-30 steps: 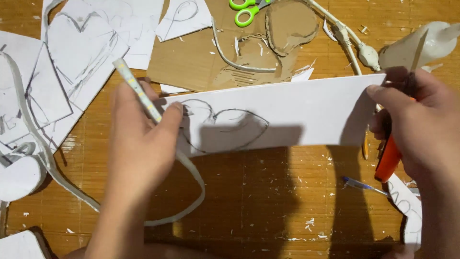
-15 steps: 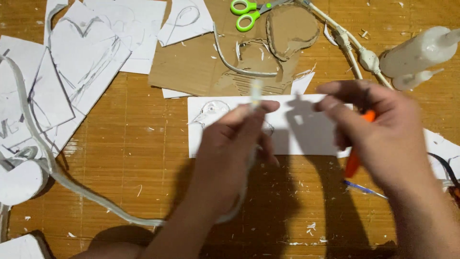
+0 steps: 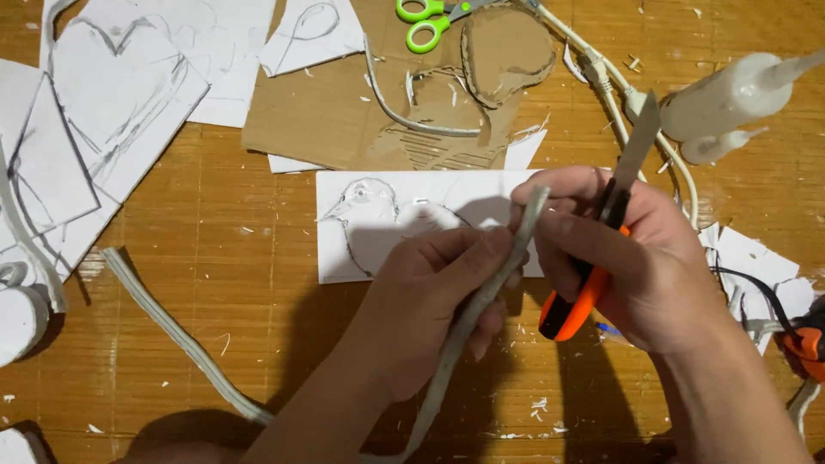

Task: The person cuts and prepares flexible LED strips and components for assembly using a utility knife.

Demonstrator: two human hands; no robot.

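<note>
Wooden table (image 3: 215, 283) — strip (image 3: 481, 296) between hands

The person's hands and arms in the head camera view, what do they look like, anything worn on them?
Both the left hand and the right hand are bare: no gloves, and no rings or watch show. The forearms are uncovered as far as the bottom edge of the picture, with no sleeve in sight. Fingernails are short and plain.
</note>
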